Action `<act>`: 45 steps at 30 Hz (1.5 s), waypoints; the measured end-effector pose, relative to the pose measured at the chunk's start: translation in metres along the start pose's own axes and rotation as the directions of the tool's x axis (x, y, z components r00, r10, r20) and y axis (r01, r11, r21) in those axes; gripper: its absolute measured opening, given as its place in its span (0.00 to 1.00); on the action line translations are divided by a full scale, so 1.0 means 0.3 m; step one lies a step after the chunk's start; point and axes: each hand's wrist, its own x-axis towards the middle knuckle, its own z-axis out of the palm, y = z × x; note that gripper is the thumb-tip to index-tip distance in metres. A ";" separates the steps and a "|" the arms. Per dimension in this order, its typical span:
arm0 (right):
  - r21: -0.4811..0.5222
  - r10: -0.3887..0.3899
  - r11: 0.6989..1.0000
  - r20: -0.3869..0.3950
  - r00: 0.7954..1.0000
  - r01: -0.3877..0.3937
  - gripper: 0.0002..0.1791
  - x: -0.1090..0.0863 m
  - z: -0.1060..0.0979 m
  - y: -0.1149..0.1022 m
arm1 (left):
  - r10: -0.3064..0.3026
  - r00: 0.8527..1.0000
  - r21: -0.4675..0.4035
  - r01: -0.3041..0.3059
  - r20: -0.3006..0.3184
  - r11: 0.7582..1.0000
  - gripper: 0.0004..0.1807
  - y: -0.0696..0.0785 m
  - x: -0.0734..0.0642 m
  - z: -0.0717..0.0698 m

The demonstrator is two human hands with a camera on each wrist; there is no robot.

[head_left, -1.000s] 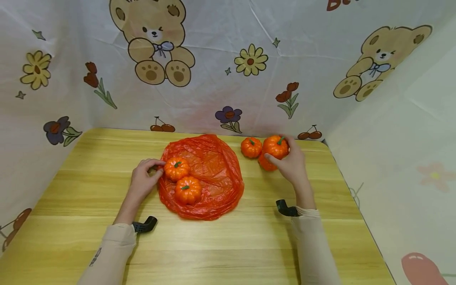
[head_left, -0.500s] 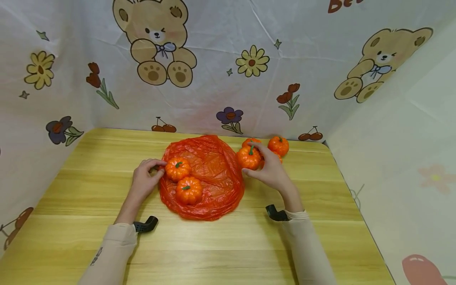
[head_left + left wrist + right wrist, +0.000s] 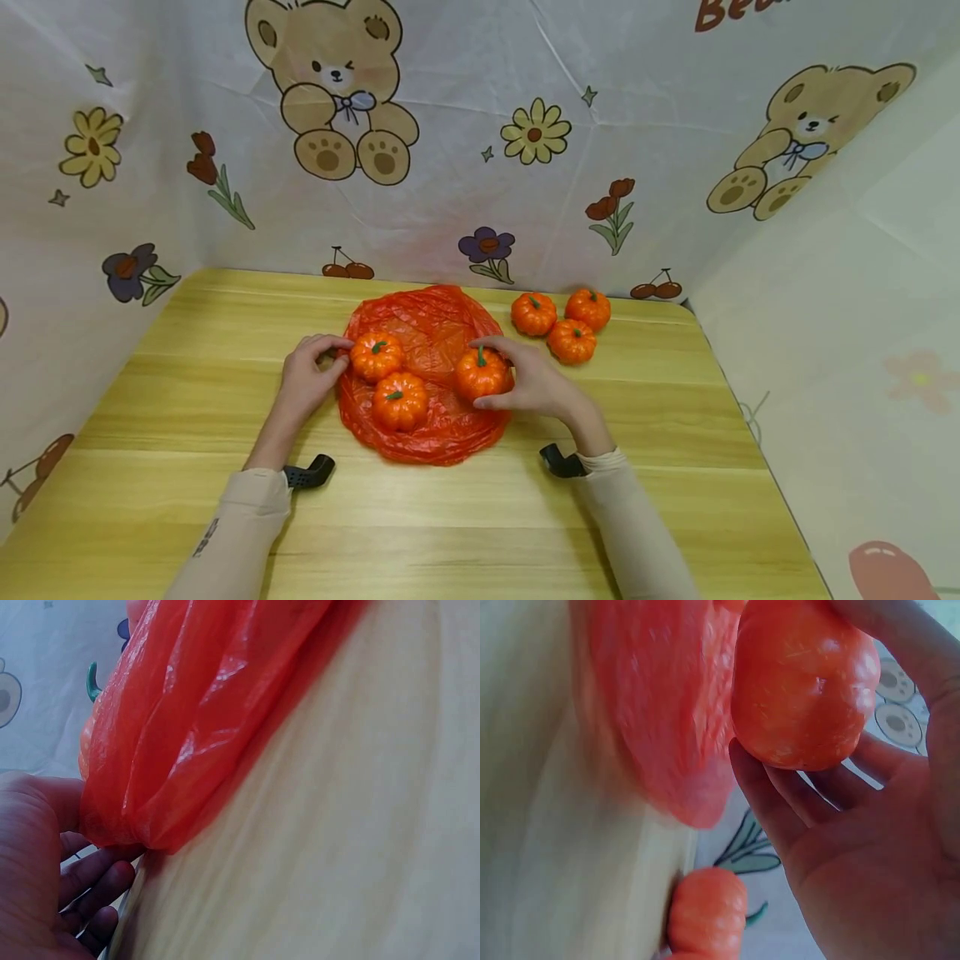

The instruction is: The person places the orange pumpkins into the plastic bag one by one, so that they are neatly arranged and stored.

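My right hand (image 3: pixel 536 382) grips a small orange pumpkin (image 3: pixel 480 375) with a green stem, over the right side of an open red plastic bag (image 3: pixel 442 425). In the right wrist view, thumb and fingers curl round that pumpkin (image 3: pixel 806 690), which looks raised beside the bag (image 3: pixel 660 712). At the bag's left edge, my left hand (image 3: pixel 309 372) pinches the rim; the left wrist view shows the red film (image 3: pixel 180 735) between thumb and fingers. Two more pumpkins lie in the bag's left part: an upper pumpkin (image 3: pixel 377 357) and a lower pumpkin (image 3: pixel 401 402).
Behind and right of the bag, three pumpkins stand close together: a left pumpkin (image 3: pixel 533 314), a right pumpkin (image 3: pixel 588 310) and a front pumpkin (image 3: pixel 572 342). The wooden table (image 3: pixel 420 533) ends at a printed cloth (image 3: pixel 435 150) behind. Black wrist devices sit on both arms.
My right hand has carried a pumpkin leftward and toward me, from the group at the back right to over the bag. The left hand has stayed at the bag's edge.
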 end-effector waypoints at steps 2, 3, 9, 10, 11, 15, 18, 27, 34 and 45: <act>-0.008 -0.018 1.000 0.025 1.000 0.018 0.45 0.005 0.017 -0.006 | 0.002 1.000 0.001 -0.002 -0.002 1.000 0.11 0.000 0.000 0.000; -0.006 -0.027 1.000 0.035 0.999 0.027 0.45 0.008 0.025 -0.008 | 0.002 1.000 0.001 -0.002 -0.002 1.000 0.11 -0.001 0.000 0.001; 0.002 -0.055 0.998 0.082 0.995 0.055 0.45 0.016 0.062 -0.022 | 0.008 1.000 0.003 -0.008 0.001 1.000 0.11 -0.002 0.001 0.001; 0.008 -0.055 0.998 0.091 0.994 0.055 0.45 0.016 0.067 -0.023 | 0.008 1.000 0.005 -0.008 0.001 1.000 0.11 -0.002 0.001 0.001; 0.014 -0.053 0.999 0.100 0.994 0.052 0.45 0.017 0.071 -0.025 | 0.007 1.000 0.004 -0.007 0.003 1.000 0.11 -0.002 0.001 0.001; 0.030 -0.051 0.998 0.129 0.990 0.048 0.45 0.018 0.085 -0.029 | 0.001 1.000 0.004 -0.001 0.006 1.000 0.11 0.001 0.003 0.000; 0.031 -0.062 0.998 0.145 0.987 0.058 0.44 0.020 0.092 -0.031 | -0.008 1.000 0.000 0.008 0.011 1.000 0.11 0.004 0.003 0.000; 0.052 -0.093 0.995 0.223 0.970 0.083 0.46 0.020 0.114 -0.038 | -0.022 1.000 -0.003 0.023 0.017 1.000 0.12 0.004 0.002 0.001; 0.052 -0.098 0.995 0.237 0.967 0.088 0.49 0.024 0.121 -0.038 | -0.022 1.000 0.005 0.022 0.015 1.000 0.12 0.005 0.003 0.000; 0.086 -0.061 0.995 0.176 0.983 0.046 0.54 0.020 0.107 -0.037 | -0.024 1.000 -0.003 0.024 0.013 1.000 0.12 0.000 -0.001 0.000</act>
